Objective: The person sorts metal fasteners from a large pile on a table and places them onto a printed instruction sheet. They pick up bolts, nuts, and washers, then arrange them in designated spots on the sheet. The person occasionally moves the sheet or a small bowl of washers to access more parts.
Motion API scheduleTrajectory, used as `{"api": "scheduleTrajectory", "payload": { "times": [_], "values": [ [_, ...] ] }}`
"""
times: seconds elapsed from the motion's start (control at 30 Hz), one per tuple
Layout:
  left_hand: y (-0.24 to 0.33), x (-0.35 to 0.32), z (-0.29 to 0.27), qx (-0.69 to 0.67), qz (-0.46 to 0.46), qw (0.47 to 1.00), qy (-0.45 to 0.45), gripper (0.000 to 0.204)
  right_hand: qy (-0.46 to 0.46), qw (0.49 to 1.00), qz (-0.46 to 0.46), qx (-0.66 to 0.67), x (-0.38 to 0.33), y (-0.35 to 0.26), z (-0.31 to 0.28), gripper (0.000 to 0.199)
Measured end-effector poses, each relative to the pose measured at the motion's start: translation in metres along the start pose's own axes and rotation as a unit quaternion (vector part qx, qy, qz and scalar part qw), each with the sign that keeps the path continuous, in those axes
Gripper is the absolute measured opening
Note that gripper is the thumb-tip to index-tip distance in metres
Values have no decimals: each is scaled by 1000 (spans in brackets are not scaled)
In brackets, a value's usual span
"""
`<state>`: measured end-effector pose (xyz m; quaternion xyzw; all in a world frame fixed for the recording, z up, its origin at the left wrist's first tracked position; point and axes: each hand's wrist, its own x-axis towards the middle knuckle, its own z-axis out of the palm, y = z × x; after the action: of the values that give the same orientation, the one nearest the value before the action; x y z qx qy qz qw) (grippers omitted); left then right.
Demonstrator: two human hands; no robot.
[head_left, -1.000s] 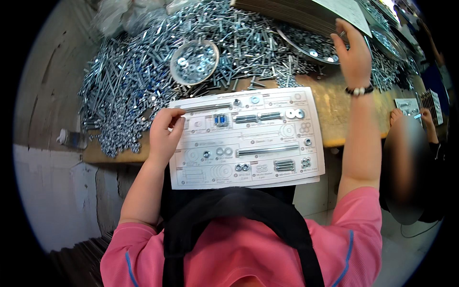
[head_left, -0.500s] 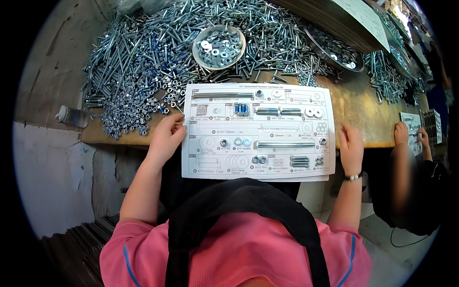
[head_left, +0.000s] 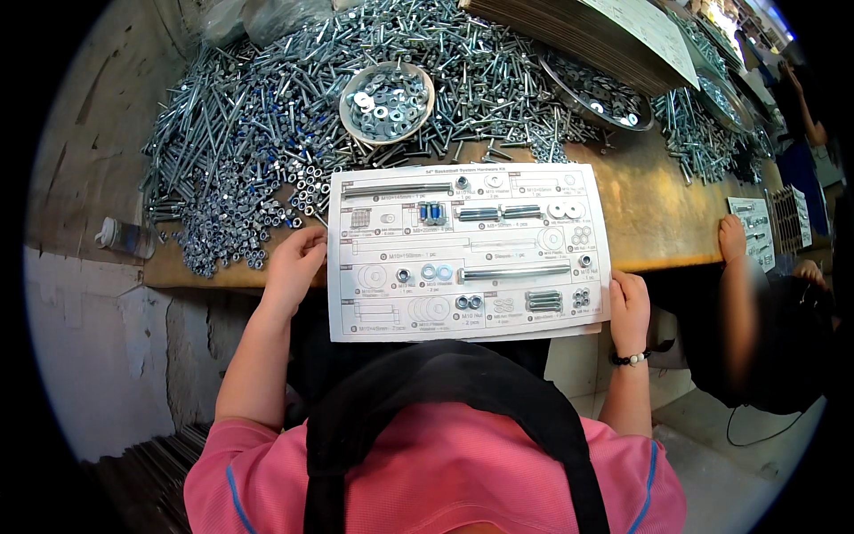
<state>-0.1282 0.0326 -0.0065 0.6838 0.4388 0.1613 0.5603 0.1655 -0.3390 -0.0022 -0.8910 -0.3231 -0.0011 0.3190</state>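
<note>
A white printed hardware card (head_left: 391,246) with outlined sections spans the space between my hands, in front of the bench edge. Long bolts, nuts, washers and blue-tipped bolts show on several of its sections; other sections carry only line drawings. At the left edge, my left hand (head_left: 296,262) grips the card with bent fingers. My right hand (head_left: 630,307), a beaded bracelet at its wrist, is closed at the lower right edge. Another sheet's edge peeks out beneath the card at the lower right.
Loose bolts (head_left: 267,98) and a heap of nuts (head_left: 227,233) cover the bench (head_left: 636,233). A round tub (head_left: 345,114) holds washers; a dark tray (head_left: 569,96) lies right. Stacked cards (head_left: 569,40) stand behind. A clear bottle (head_left: 126,238) is far left. A co-worker's hand (head_left: 732,238) is at right.
My right hand has come in from beside the card to its right edge. In the picture, the card has shifted slightly left and down, and its surface now appears brighter.
</note>
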Motion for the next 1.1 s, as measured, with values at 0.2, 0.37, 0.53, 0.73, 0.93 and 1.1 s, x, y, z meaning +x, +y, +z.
{"api": "scheduleTrajectory", "payload": {
  "times": [0.2,0.37,0.53,0.73,0.93,1.1],
  "values": [
    [26,-10,2,-39,-35,998,-25,32,-5,993,69,93,-3,3,2,21],
    [37,-11,-1,-94,-61,993,-26,33,-6,985,85,148,-7,13,4,20],
    [44,-14,1,-112,-77,990,-43,40,-6,913,210,351,-7,21,7,22],
    [64,-4,41,-55,-80,987,-127,55,5,862,231,452,-6,53,-9,32],
    [84,15,72,38,-100,971,-213,67,34,859,241,450,-2,73,-26,33],
    [87,28,82,81,-121,959,-243,68,43,856,247,452,-4,79,-30,32]
  ]
}}
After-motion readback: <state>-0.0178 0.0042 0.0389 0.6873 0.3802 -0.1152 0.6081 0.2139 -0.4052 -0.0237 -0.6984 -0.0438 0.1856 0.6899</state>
